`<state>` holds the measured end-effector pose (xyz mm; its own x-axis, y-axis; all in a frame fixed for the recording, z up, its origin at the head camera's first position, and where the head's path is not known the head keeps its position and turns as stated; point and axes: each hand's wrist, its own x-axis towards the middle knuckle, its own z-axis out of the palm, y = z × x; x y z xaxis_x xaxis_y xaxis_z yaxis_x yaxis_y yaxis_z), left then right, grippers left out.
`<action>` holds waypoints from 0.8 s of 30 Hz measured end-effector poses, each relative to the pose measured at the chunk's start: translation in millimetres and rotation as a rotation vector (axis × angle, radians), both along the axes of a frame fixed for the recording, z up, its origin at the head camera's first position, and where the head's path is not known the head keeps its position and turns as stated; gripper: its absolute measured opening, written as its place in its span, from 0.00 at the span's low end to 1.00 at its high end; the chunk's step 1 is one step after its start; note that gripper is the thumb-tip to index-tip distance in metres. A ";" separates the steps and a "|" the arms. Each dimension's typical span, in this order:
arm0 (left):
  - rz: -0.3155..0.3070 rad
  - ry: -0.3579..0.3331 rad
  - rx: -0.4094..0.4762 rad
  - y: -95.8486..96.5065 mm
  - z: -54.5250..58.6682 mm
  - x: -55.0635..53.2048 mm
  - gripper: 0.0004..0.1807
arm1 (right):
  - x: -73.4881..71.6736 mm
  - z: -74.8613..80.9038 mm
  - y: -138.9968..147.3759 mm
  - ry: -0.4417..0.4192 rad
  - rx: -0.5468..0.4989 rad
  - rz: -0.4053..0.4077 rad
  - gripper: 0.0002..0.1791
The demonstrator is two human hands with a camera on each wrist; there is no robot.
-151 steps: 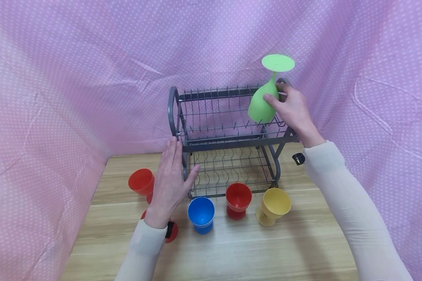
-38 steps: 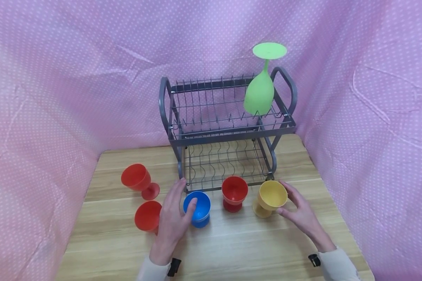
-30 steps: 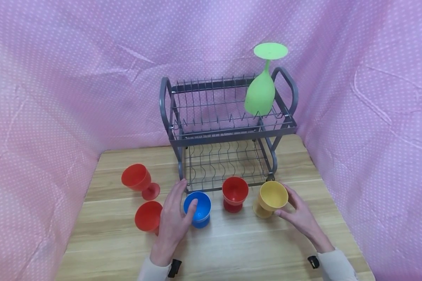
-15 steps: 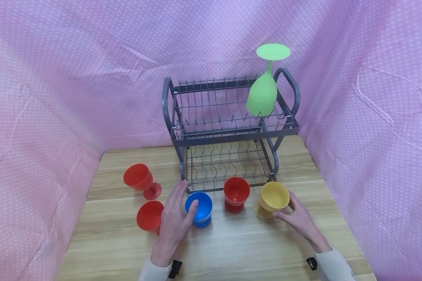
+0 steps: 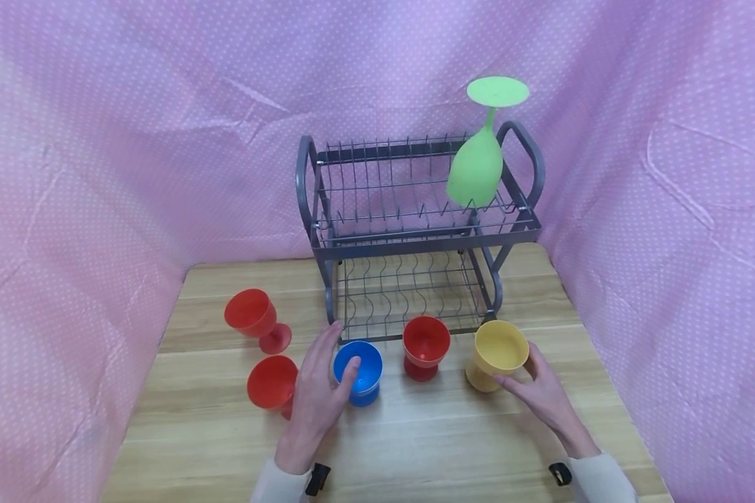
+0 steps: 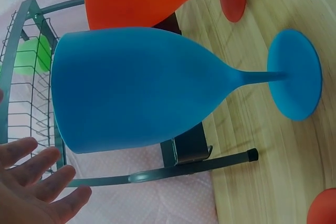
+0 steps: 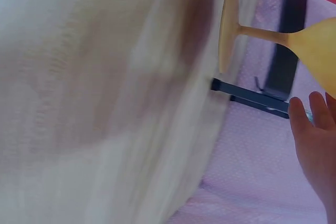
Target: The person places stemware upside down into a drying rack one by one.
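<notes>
In the head view my right hand (image 5: 547,398) holds the yellow goblet (image 5: 500,349) by its bowl, thumb in front and fingers round the far side. The right wrist view shows the fingers at the yellow bowl (image 7: 323,51). My left hand (image 5: 317,395) is beside the blue goblet (image 5: 361,367), its fingers straight and its thumb overlapping the rim. In the left wrist view the hand (image 6: 39,182) is spread apart from the upright blue goblet (image 6: 142,87). A red goblet (image 5: 424,342) stands between blue and yellow.
A grey two-tier dish rack (image 5: 424,244) stands behind the goblets. On its upper tier, a green goblet (image 5: 478,168) is upside down at the right. Two more red goblets, one farther back (image 5: 252,314) and one nearer (image 5: 272,382), are left of my left hand. Pink dotted cloth (image 5: 226,175) surrounds the table.
Since five seconds ago, my right hand has let go of the green goblet and come down to the yellow one. My left hand has moved from the rack's side to the blue goblet.
</notes>
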<state>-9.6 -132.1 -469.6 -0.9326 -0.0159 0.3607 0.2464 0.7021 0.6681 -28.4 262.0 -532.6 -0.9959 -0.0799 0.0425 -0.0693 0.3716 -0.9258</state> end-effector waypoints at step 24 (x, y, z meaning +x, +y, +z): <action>-0.030 -0.054 0.244 10.8 11.8 0.7 0.34 | -0.7 68.8 -35.0 0.372 -0.023 0.071 0.51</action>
